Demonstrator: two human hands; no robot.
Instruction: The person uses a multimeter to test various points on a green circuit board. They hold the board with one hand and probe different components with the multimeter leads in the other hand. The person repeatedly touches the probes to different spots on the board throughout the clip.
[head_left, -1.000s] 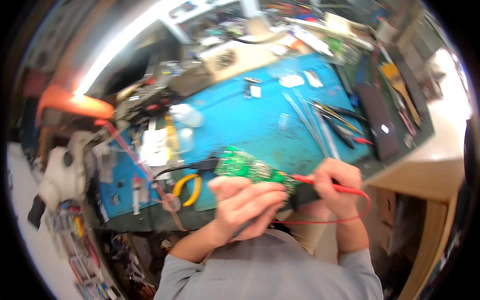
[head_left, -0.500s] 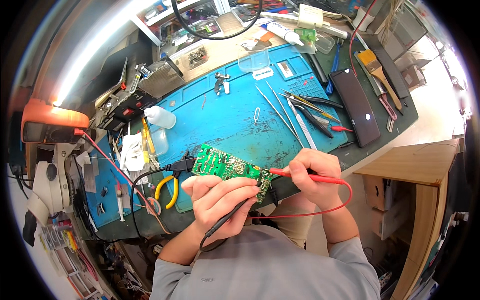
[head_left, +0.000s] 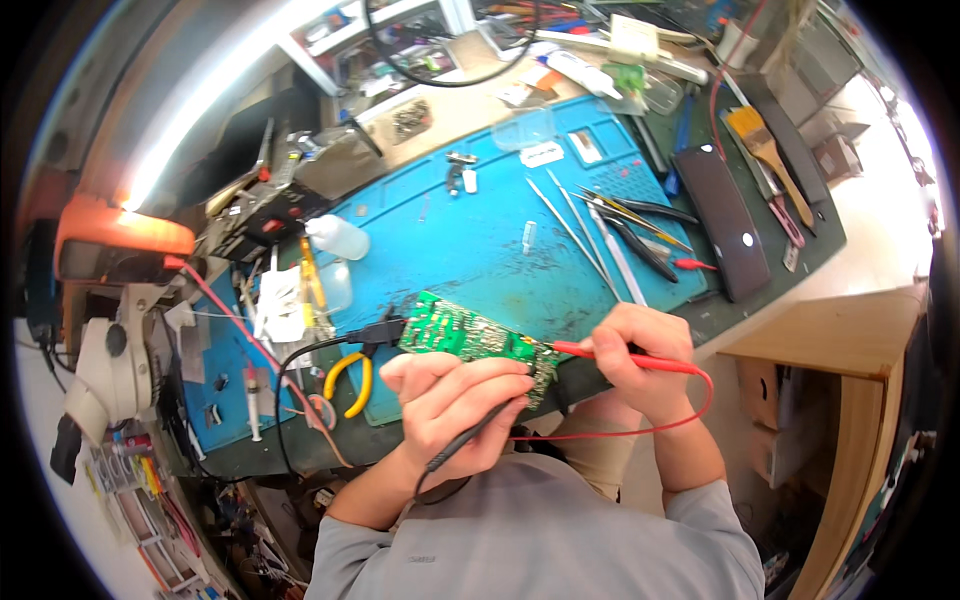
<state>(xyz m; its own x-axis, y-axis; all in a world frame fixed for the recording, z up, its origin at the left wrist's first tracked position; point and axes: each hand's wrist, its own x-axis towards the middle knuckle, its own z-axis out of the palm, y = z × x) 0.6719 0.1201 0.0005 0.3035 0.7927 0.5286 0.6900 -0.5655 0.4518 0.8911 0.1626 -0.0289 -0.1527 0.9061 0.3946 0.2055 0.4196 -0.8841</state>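
A green circuit board point(head_left: 455, 333), its soldered underside up, is tilted over the near edge of the bench. My left hand point(head_left: 455, 400) is closed along its near side, with a black multimeter probe point(head_left: 463, 440) between the fingers. The black probe's tip is hidden by that hand. From the right, my right hand point(head_left: 642, 358) grips a red multimeter probe point(head_left: 640, 359), whose tip meets the board's right part. A black power cord point(head_left: 375, 333) with a plug connects at the board's left end.
Across the blue mat point(head_left: 420, 240) lie tweezers point(head_left: 570, 235), black-handled pliers point(head_left: 640, 245) and a white bottle point(head_left: 338, 238). Yellow-handled pliers point(head_left: 362, 388) sit left of the board. An orange multimeter point(head_left: 120, 240) stands at far left; a dark phone point(head_left: 722, 220) lies at right.
The whole view has shifted slightly, so everything appears a little farther right. Both hands keep their grips, and the red probe's tip stays at the board's right part.
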